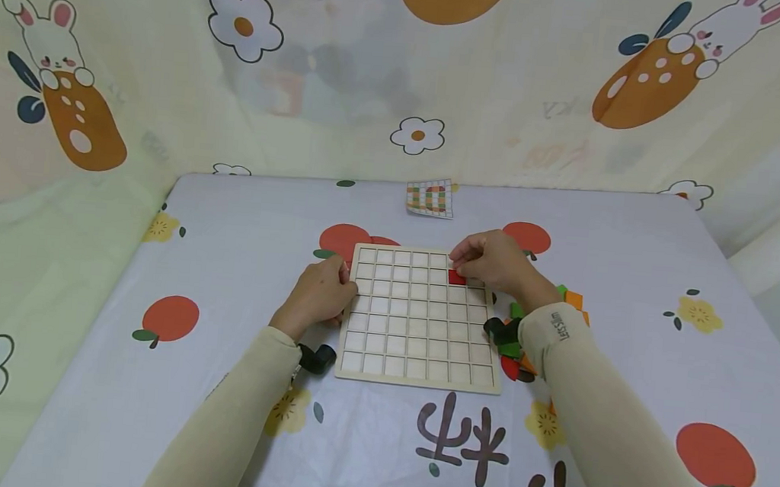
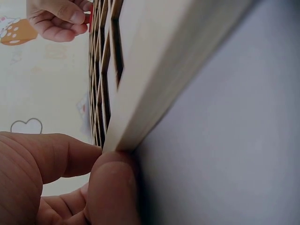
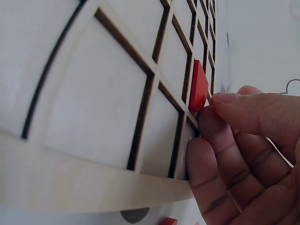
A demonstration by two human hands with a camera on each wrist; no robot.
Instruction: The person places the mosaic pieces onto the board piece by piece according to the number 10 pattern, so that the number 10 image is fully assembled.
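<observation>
A pale wooden grid board [image 1: 417, 382] with rows of square cells lies on the table. My left hand [image 1: 317, 293] is at its left side; in the left wrist view thumb and fingers pinch the board's edge [image 2: 150, 93]. Over the upper right cells, my right hand [image 1: 495, 263] pinches a small red square tile [image 1: 457, 278] between thumb and index finger. The right wrist view has that red tile [image 3: 199, 88] tilted up at a cell, its lower edge at the grid; the other fingers touch the board near its border.
Several green, orange and red pieces [image 1: 511, 350] lie in a loose pile right of the board, partly hidden by the right forearm. Behind the board stands a small card [image 1: 430, 198] with a coloured grid pattern. A printed cloth [image 1: 244, 431] covers the table.
</observation>
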